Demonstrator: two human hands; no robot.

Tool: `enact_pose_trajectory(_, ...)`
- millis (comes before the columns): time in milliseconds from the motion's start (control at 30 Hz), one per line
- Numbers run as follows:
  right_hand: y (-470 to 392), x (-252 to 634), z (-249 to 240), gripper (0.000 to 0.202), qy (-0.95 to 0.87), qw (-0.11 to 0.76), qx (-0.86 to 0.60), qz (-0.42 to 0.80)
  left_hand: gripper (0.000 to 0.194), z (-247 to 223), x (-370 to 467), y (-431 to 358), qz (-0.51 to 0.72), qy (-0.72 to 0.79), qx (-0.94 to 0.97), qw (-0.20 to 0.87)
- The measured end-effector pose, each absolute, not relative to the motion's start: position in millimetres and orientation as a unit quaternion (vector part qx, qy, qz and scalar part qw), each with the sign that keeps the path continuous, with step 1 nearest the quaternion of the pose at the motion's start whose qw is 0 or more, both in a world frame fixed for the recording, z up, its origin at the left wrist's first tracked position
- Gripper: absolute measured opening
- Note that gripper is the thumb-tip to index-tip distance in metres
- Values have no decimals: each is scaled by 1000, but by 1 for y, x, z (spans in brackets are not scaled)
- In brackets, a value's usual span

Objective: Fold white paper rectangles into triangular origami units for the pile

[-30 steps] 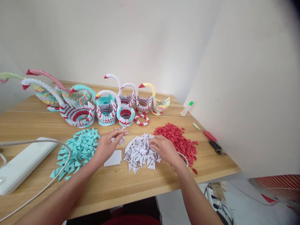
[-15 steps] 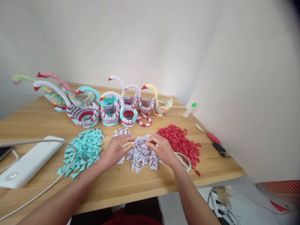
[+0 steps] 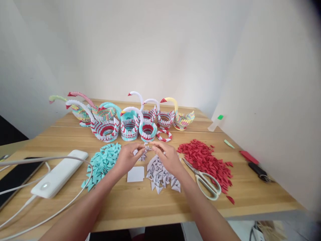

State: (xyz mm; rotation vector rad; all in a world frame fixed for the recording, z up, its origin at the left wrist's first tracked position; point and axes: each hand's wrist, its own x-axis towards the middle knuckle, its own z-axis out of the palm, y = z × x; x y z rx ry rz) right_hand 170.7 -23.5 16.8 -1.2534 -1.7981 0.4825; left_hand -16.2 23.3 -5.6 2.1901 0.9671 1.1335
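My left hand (image 3: 129,156) and my right hand (image 3: 167,158) are close together, fingertips almost meeting above a small scatter of pale lilac folded paper triangles (image 3: 142,156). The right thumb and fingers pinch a tiny pale folded paper piece. The left fingers are bent in toward the thumb; what sits at their tips is too small to tell. Below the right hand lies a larger pile of pale lilac triangles (image 3: 160,174). A stack of white paper slips (image 3: 135,174) rests between the two forearms.
Turquoise triangles (image 3: 105,164) lie left, red triangles (image 3: 205,160) right with scissors (image 3: 208,185) beside them. Several paper swans (image 3: 105,129) and a red-and-white ring (image 3: 164,135) stand behind. A white power bank (image 3: 60,174), cables and a phone (image 3: 18,177) occupy the left side.
Both hands have moved off the larger lilac pile, back toward the smaller one, and closer together. The left fingers have drawn in. The view has shifted, uncovering the scissors and paper slips.
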Motion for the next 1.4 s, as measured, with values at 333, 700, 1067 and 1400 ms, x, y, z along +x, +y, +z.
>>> enact_pose_trajectory(333, -53, 140, -5, 14, -886, 207, -413, 27, 15, 7, -34, 53, 291, 433, 845, 113)
enact_pose_trajectory(700, -59, 124, -44, 2, -892, 156, -417, -75, 50, -34, -22, 55, 209, 320, 923, 37)
enact_pose_trajectory(1067, -56, 125, -49, 17, -901, 181, -384, -93, 27, -46, 5, 61, 198, 324, 923, 56)
enact_pose_trajectory(1400, -60, 124, -47, 17, -898, 193, -390, -67, 21, -48, -14, 66, 234, 302, 919, 102)
